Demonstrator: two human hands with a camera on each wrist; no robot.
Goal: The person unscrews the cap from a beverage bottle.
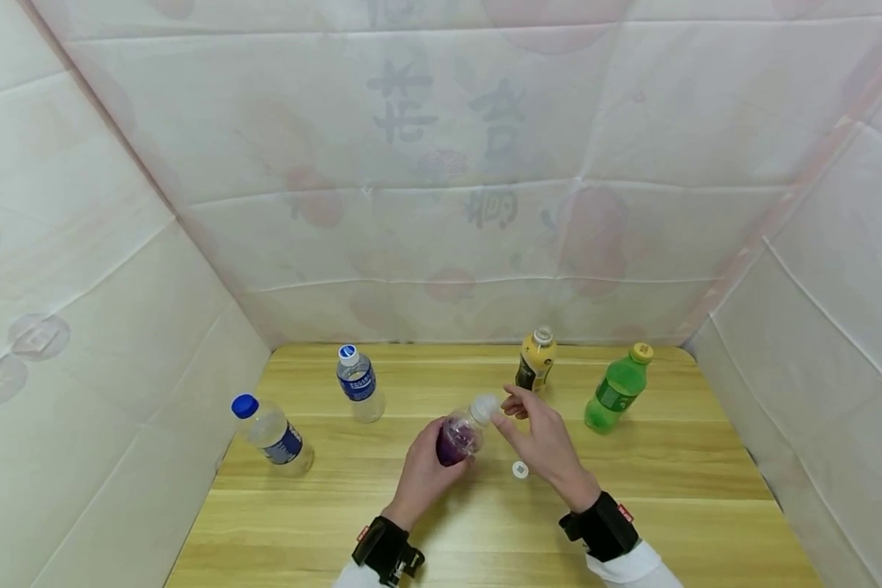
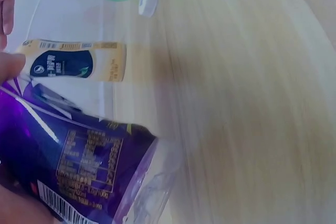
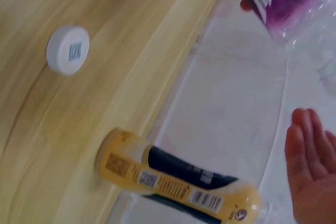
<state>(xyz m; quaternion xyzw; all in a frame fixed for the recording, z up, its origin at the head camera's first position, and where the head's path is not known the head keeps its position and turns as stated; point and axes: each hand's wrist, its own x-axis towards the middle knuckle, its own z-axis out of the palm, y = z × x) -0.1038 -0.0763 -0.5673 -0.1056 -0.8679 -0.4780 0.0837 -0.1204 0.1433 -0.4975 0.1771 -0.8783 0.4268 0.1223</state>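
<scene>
My left hand [image 1: 424, 469] grips a clear bottle with a purple label [image 1: 456, 441], tilted toward the right, its white cap [image 1: 485, 407] uppermost. In the left wrist view, the purple label [image 2: 89, 166] fills the lower left. Beside that cap is my right hand [image 1: 544, 441], fingers extended and holding nothing; the right wrist view shows the right hand [image 3: 315, 177] apart from the bottle. A loose white cap [image 1: 520, 469] lies on the table below the right hand. Behind that hand stands a yellow bottle [image 1: 536, 359] with an uncapped neck.
A green bottle with a yellow cap [image 1: 617, 392] stands at the right. On the left are a bottle with a blue cap [image 1: 275, 437] and a blue-labelled bottle [image 1: 359, 384]. Fabric walls [image 1: 441, 245] enclose the wooden table [image 1: 676, 523] at the back and sides.
</scene>
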